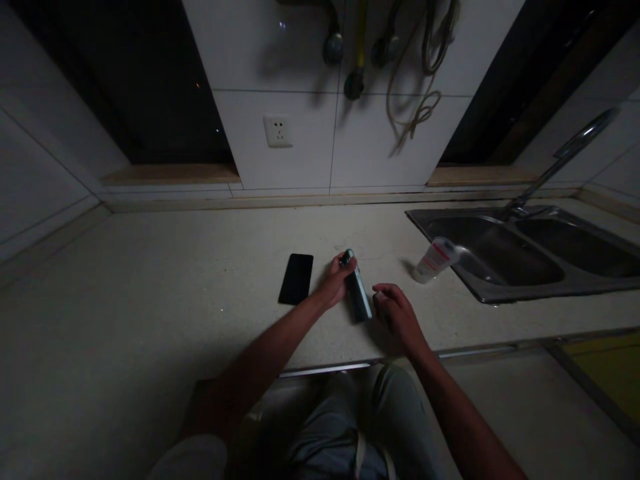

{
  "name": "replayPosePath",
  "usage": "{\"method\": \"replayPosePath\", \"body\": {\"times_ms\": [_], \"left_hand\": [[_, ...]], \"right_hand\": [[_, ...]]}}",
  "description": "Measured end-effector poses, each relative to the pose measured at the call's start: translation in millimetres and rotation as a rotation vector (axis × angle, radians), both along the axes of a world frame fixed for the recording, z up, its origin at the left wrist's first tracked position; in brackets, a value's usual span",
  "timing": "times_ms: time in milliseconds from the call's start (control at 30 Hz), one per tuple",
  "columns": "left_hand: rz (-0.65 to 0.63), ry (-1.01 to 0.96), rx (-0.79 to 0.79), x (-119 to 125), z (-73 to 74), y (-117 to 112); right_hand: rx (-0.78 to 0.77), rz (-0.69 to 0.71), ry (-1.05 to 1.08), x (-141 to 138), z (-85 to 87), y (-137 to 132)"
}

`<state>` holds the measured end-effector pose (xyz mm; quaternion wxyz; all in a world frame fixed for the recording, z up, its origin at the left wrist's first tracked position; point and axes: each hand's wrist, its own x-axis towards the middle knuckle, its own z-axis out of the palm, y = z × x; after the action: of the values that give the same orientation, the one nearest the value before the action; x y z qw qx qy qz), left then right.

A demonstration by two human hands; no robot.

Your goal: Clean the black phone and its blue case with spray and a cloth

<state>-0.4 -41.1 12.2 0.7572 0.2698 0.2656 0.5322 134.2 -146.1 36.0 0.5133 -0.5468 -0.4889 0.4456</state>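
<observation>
A person's left hand [336,285] grips a slim, greenish device [361,298] above a pale counter [165,267], thumb pressed along its upper part and fingers wrapped behind. The device's lower end slants toward the right hand [397,312], whose fingers curl inward just beside it, apart from it (whether they pinch something small is too dim to tell). Left of the gripping fingers, a black phone [297,279] lies flat. Right of the curled fingers and a little farther from the person stands a clear plastic cup [434,261] with red markings; beyond it lies a double sink [487,288].
</observation>
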Motion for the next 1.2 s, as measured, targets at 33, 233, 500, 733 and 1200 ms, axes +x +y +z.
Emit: {"method": "replayPosePath", "body": {"times_ms": [33,233,500,733,1200], "left_hand": [[0.014,-0.017,0.005,0,0.3,0],[0.023,-0.08,0.031,1,1.8,3],[0.264,0.617,0.389,-15,-2.0,12],[0.305,0.923,0.611,-37,5.4,15],[0.241,1.959,0.222,-103,25.2,9]], "right_hand": [[0.006,0.023,-0.061,-1,0.3,1],[0.002,0.073,-0.459,10,-4.5,7],[-0.111,-0.078,-0.827,59,-8.6,16],[-0.165,-0.121,-1.248,67,0.1,4],[0.063,0.332,-1.177,34,0.3,-15]]}}
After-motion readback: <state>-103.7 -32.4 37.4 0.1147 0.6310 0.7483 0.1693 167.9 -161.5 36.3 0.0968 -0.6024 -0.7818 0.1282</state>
